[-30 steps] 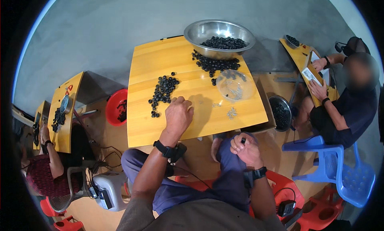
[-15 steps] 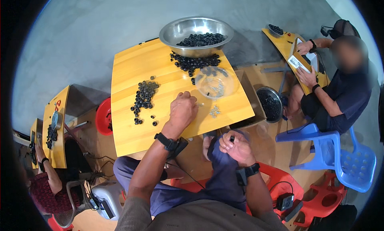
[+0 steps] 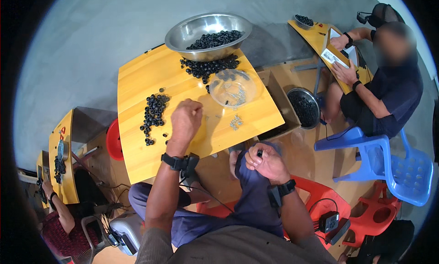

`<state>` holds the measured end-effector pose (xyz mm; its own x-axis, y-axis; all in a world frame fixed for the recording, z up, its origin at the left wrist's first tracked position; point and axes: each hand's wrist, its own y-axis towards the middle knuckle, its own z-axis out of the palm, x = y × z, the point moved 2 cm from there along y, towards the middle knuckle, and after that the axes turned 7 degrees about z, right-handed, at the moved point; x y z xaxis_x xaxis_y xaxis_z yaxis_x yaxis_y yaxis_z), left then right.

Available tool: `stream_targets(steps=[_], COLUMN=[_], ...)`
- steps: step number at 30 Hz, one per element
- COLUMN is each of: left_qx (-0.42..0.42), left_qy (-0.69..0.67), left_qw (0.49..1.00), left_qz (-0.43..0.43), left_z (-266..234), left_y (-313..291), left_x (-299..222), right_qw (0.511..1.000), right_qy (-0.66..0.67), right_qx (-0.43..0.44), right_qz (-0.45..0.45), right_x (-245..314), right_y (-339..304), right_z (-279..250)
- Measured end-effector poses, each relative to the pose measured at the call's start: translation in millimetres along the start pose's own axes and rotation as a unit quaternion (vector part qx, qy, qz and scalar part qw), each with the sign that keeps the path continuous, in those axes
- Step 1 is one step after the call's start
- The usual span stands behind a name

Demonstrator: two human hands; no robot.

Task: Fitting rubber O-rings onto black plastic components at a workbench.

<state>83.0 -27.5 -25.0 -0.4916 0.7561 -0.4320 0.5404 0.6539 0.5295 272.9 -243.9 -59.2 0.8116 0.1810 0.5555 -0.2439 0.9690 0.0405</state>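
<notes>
My left hand rested as a closed fist on the yellow worktop — what it held, I could not tell — just right of the pile of black rings. My right hand was off the worktop's near edge — pinching one black ring over my knee.

Bare tabletop at far left open; black ring pile, clear bowl flank middle gap

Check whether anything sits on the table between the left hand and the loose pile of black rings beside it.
Nothing visible does. The left hand rests on the yellow table, with only bare wood between it and the pile of black rings to its left.
</notes>
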Motion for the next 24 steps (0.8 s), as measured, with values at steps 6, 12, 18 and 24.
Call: stream_targets(steps=[6,12,18,24], left_qx=[0.071,0.098,0.047,0.069], left_qy=[0.005,0.058,-0.014,-0.091], left_qw=[0.994,0.993,0.998,0.991], left_qz=[-0.081,-0.036,-0.032,-0.067], left_z=[-8,14,5,6], left_y=[-8,-19,-13,-10], left_x=[-9,-11,-10,-12], right_qw=[1.000,1.000,1.000,1.000], right_qy=[0.006,0.005,0.008,0.009], right_qx=[0.011,0.012,0.009,0.009], right_qz=[0.006,0.004,0.001,-0.002], right_x=[4,0,3,1], right_y=[1,1,1,1], right_z=[-1,0,-1,-3])
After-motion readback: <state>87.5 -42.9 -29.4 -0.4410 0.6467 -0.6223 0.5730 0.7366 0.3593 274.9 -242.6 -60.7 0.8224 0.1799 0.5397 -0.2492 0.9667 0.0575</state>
